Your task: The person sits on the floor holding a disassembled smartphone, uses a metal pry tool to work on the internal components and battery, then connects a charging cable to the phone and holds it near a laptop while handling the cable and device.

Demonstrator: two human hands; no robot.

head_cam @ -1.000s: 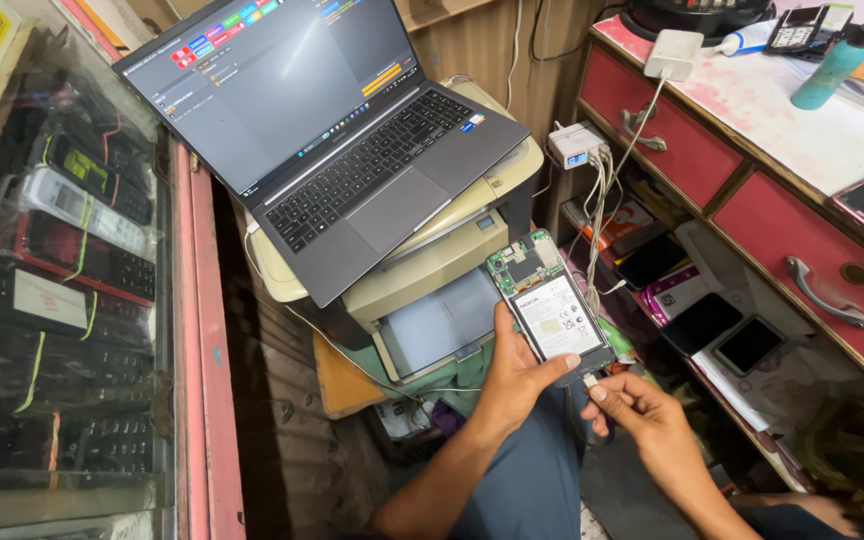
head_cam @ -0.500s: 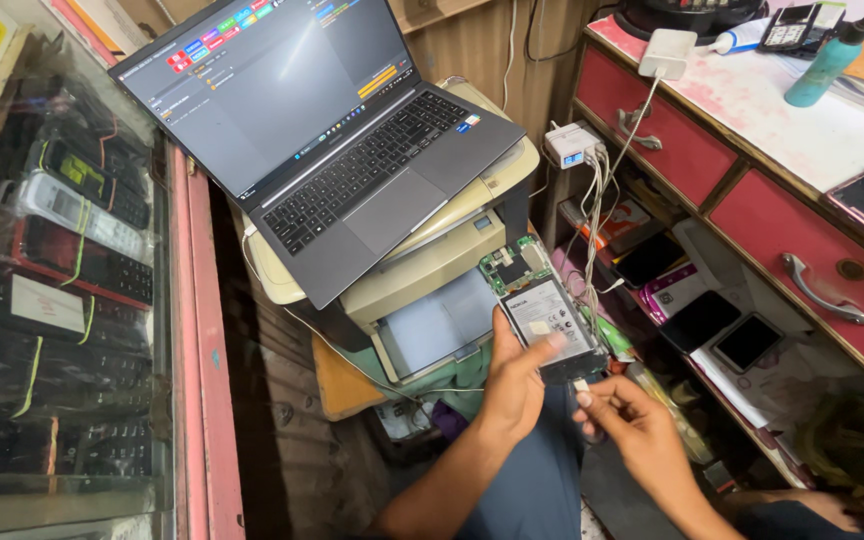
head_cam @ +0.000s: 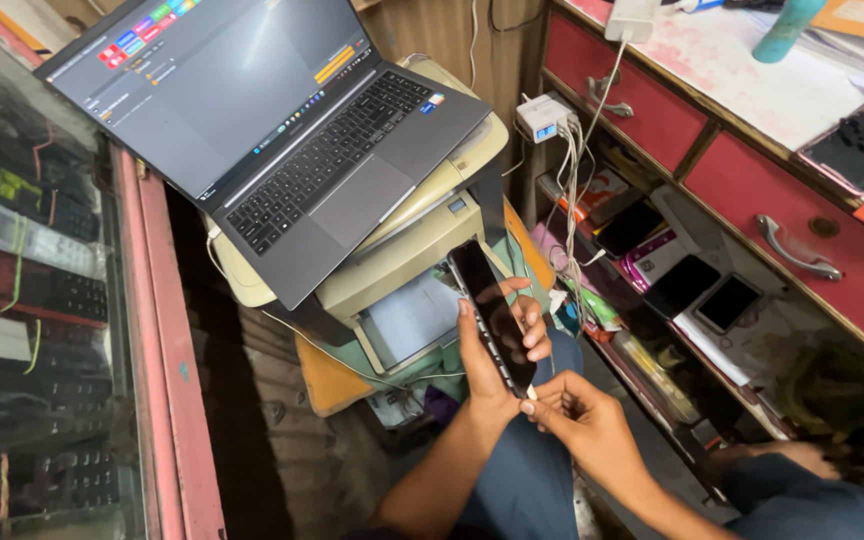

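Observation:
My left hand [head_cam: 497, 355] grips a slim smartphone [head_cam: 485, 295] around its lower half and holds it tilted, dark glass side showing. My right hand [head_cam: 580, 428] sits just below it, thumb and fingers pinched at the phone's bottom end, where a small white piece [head_cam: 533, 392] shows. I cannot tell what that piece is. Both hands hover over my lap in blue trousers, in front of a beige printer [head_cam: 407, 262].
An open grey laptop [head_cam: 297, 135] rests on the printer. A white charger block [head_cam: 542, 117] trails several cables on the right. Red drawers [head_cam: 802, 215] top a shelf of phones [head_cam: 687, 285]. A glass case of old phones [head_cam: 22, 300] stands at the left.
The phone earlier showed its open back with board and battery; my left hand has turned it so the dark glass side faces me. My right hand stays at its bottom end.

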